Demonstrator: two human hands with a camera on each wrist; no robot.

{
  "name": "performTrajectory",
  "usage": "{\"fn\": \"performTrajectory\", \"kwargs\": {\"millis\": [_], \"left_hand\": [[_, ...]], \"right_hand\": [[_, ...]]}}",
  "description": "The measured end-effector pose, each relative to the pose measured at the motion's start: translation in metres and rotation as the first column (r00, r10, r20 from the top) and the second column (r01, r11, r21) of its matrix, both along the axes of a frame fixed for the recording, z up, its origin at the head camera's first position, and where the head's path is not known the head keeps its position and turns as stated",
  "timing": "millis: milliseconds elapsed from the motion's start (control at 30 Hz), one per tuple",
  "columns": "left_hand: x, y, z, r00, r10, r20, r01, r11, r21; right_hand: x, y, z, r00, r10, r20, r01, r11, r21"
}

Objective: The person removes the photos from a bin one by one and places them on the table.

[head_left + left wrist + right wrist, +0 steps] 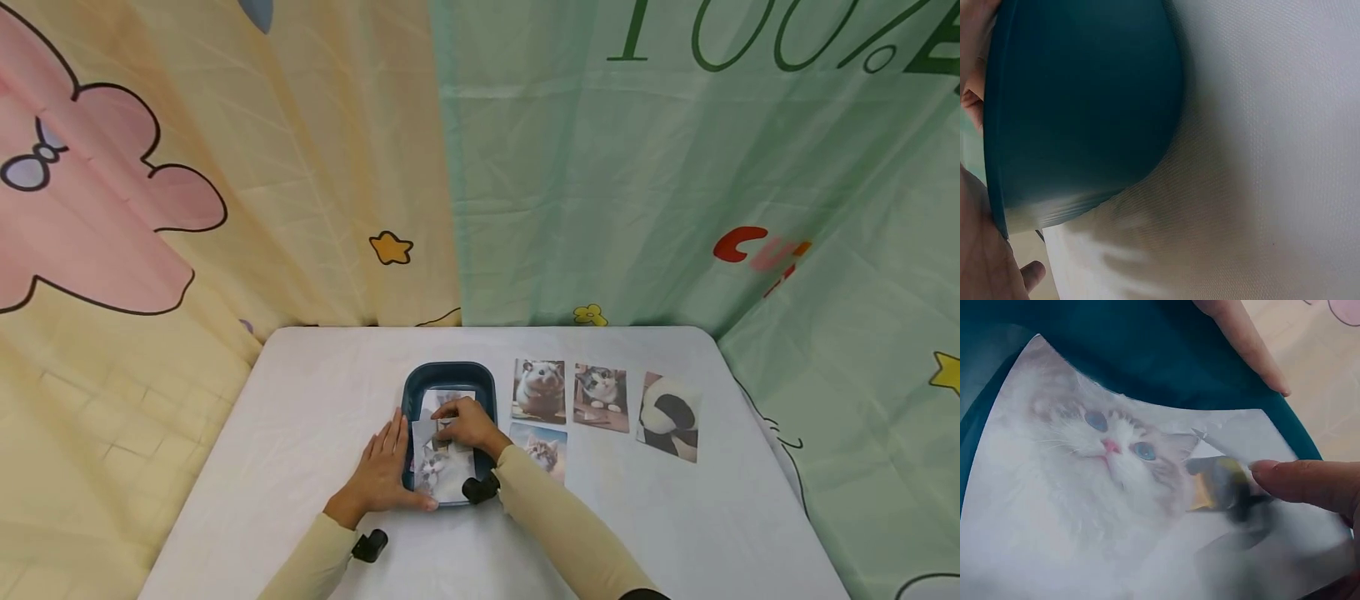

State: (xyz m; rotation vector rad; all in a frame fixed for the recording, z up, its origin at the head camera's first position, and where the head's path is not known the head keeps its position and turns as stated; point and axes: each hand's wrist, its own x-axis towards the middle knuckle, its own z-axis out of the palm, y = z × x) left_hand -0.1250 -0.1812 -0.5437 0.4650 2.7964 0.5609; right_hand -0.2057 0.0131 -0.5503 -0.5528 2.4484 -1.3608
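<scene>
A dark teal tray (487, 385) stands on the table, holding several picture cards. My left hand (386, 471) lies along its left side, fingers straight against the rim and thumb at the near edge. In the left wrist view the tray's outer wall (1085, 94) fills much of the frame. Over the tray, my right hand (471, 425) pinches a picture card, fingers curled. Below that hand is a blue-eyed kitten card (1072, 487), seen bent in the right wrist view. Blur hides which card's edge the thumb (1304, 484) presses.
Right of the tray lie a hamster card (538, 392), a grey-and-white cat card (601, 397) and a panda card (669, 417). Nearer me, a kitten card (542, 450) is partly covered by the right arm. Printed curtains surround the white table (315, 383).
</scene>
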Motion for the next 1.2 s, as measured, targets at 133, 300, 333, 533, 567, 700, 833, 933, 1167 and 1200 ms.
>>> {"fn": "performTrajectory", "kwargs": {"millis": [133,300,333,533,567,700,833,933,1167,1200], "left_hand": [[0.0,0.0,0.001,1.0,-0.005,-0.002,0.005,1.0,0.006],[0.0,0.001,0.0,1.0,-0.007,0.002,0.007,1.0,0.005],[0.0,0.001,0.0,1.0,-0.007,0.005,0.007,1.0,0.003],[0.0,0.0,-0.003,1.0,0.0,0.008,0.0,1.0,0.009],[0.0,-0.001,-0.003,1.0,0.001,0.009,-0.001,1.0,0.013],[0.0,-0.002,-0.004,1.0,-0.002,0.006,0.002,1.0,0.005],[-0.001,-0.003,-0.004,1.0,-0.011,0.0,0.011,1.0,-0.009],[-0.002,-0.002,-0.002,1.0,-0.008,0.0,0.008,1.0,0.01],[-0.001,-0.001,0.0,1.0,-0.005,0.004,0.005,1.0,0.003],[-0.001,-0.001,0.0,1.0,-0.003,0.004,0.003,1.0,0.003]], "right_hand": [[0.0,0.001,-0.001,1.0,0.001,0.01,-0.001,1.0,0.002],[0.0,0.002,-0.002,0.999,0.018,-0.036,-0.018,1.0,-0.002],[0.0,0.003,-0.001,0.999,0.024,-0.047,-0.024,1.0,-0.001],[0.003,0.012,0.009,0.995,0.052,-0.08,-0.05,0.998,0.022],[0.003,0.014,0.011,0.995,0.052,-0.083,-0.051,0.998,0.023],[0.002,0.027,0.019,0.995,0.028,-0.097,-0.026,0.999,0.023],[0.003,0.042,0.022,0.993,-0.053,-0.103,0.052,0.999,-0.01],[0.004,0.052,0.023,0.988,-0.123,-0.091,0.117,0.991,-0.064],[0.006,0.078,0.025,0.968,-0.252,0.001,0.249,0.954,-0.166],[0.006,0.083,0.025,0.964,-0.266,0.012,0.264,0.949,-0.174]]}}
